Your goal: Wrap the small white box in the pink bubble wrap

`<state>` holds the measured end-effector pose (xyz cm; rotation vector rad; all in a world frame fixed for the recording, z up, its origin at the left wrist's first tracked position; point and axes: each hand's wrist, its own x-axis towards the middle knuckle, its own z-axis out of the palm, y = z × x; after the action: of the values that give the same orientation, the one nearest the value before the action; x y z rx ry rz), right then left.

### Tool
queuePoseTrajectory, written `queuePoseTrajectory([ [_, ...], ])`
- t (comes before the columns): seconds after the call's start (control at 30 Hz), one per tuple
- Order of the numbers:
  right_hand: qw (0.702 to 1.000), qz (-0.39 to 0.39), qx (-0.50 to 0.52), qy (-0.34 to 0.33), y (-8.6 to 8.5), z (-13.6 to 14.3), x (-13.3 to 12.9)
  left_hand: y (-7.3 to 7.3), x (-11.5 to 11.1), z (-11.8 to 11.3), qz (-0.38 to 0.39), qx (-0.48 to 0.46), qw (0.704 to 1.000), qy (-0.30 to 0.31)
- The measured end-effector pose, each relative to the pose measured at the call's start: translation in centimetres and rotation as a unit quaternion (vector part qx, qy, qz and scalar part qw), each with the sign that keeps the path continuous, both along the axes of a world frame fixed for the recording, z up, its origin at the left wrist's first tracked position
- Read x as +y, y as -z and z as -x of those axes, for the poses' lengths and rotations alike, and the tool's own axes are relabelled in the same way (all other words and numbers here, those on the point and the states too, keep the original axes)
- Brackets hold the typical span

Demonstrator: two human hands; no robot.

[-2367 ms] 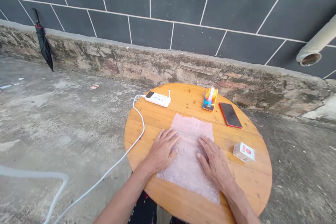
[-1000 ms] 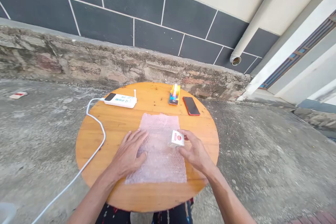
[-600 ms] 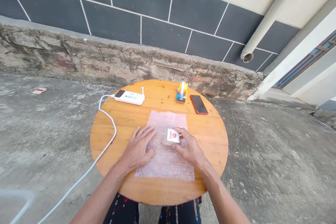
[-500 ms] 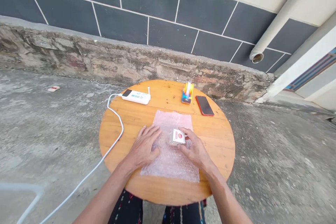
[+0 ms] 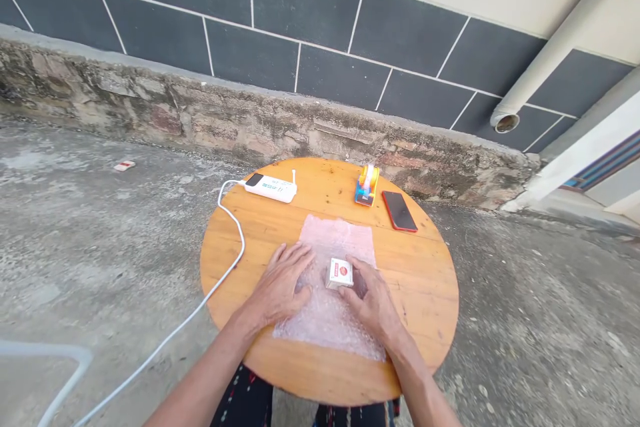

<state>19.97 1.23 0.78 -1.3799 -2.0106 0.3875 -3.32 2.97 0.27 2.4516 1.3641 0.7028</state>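
Note:
A small white box [image 5: 340,272] with red print sits on a sheet of bubble wrap [image 5: 320,328] in the middle of the round table. My right hand [image 5: 373,300] is at the box's right side, its thumb at the near edge and its index finger at the far edge, gripping it lightly. Flat on the left edge of the bubble wrap and the wood beside it lies my left hand [image 5: 284,283], fingers stretched out and thumb apart.
The round wooden table [image 5: 425,293] carries a white device [image 5: 270,188] with a white cable [image 5: 243,233], a yellow-and-blue tape dispenser [image 5: 367,185] and a red-edged phone [image 5: 400,211]. Behind it stands a stone-based tiled wall [image 5: 320,123]. A drainpipe [image 5: 530,80] slants down at the right.
The view has shifted a little, so the table sits lower and further right. Both hands stay by the bubble wrap, and my right hand is still at the box.

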Motion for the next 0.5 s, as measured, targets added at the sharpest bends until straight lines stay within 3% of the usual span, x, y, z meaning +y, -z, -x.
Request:
queuePoseTrajectory([
  [0.5,1.0,-0.011,-0.011,0.003,0.52,-0.3,-0.07,-0.24,-0.05,0.09,0.006,-0.018,1.0,0.004],
])
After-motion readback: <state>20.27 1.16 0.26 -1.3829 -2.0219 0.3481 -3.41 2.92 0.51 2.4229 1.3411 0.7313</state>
